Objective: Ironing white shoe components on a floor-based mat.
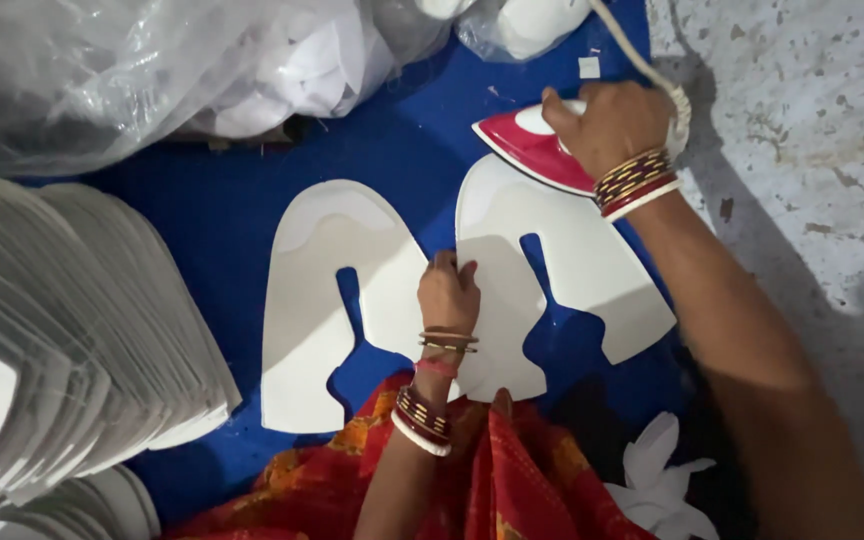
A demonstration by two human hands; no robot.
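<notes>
Two white U-shaped cut pieces lie side by side on a blue cloth (422, 140): the left piece (312, 300) and the right piece (572, 260). My left hand (448, 295) presses its closed fingertips down where the two pieces meet. My right hand (607, 122) grips the handle of a red and white iron (527, 150), whose tip rests on the top edge of the right piece. A white cord (642, 65) runs up from the iron. Both wrists wear red and gold bangles.
A tall fanned stack of white cut pieces (72, 330) fills the left side. Clear plastic bags of white pieces (182, 70) lie at the back. Bare speckled concrete floor (812, 130) is at right. Loose white scraps (662, 480) sit by my red patterned garment (492, 480).
</notes>
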